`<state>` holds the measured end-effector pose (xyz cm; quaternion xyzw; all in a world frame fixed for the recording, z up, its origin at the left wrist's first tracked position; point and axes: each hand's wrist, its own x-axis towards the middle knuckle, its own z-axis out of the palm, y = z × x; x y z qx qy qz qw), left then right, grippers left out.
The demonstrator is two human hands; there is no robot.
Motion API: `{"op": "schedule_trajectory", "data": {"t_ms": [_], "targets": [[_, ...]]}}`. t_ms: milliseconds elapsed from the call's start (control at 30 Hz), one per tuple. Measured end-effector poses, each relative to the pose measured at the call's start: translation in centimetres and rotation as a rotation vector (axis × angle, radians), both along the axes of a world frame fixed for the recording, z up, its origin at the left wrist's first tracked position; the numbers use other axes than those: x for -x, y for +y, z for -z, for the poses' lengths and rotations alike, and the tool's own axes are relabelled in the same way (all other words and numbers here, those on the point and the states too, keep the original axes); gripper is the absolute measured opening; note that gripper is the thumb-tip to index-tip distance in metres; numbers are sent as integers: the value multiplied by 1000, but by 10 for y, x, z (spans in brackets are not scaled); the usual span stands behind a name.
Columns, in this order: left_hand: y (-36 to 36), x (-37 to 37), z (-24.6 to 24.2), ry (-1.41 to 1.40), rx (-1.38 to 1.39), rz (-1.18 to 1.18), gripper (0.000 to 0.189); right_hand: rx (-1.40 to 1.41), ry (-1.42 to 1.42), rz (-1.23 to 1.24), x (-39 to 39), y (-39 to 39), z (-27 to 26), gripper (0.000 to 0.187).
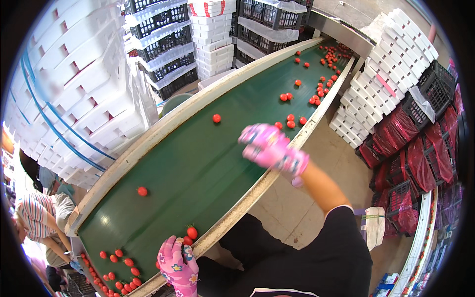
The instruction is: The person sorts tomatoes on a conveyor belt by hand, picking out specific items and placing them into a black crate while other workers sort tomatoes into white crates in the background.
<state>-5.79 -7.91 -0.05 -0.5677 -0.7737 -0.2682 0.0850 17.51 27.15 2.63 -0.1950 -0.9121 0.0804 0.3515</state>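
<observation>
A green conveyor belt (193, 163) slopes across the view, with small red tomatoes lying along it. My right hand (272, 148), in a pink patterned glove, is over the belt near its right rail and is blurred. Its thumb and fingers look slightly apart, with nothing visible between them. Just beyond it lie a few tomatoes (291, 124). At the near rail is my left hand (178, 265), in a pink flowered glove with bent fingers. Two tomatoes (192, 232) sit right beside its fingertips, and its palm is hidden. One lone tomato (142, 191) lies mid-belt, another tomato (216, 118) farther up.
Pale rails (237, 215) border the belt. White crates (81, 92) are stacked on the left, more white crates (386, 74) on the right. Black crates (159, 41) stand behind. Tomatoes (128, 286) gather at the belt's lower end, where another person (41, 219) bends over.
</observation>
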Motion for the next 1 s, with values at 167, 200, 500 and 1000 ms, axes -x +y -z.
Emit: {"op": "schedule_trajectory", "data": {"t_ms": [167, 200, 500, 1000], "targets": [[8, -4, 2, -35, -5, 1, 18, 111, -408, 776, -123, 131, 27, 57], [7, -2, 3, -24, -3, -13, 17, 242, -586, 848, -116, 128, 24, 58], [5, -6, 7, -22, 37, -39, 19, 964, -532, 223, -56, 33, -9, 57], [13, -10, -14, 18, 16, -30, 21, 352, -648, 631, -43, 144, 32, 45]]}}
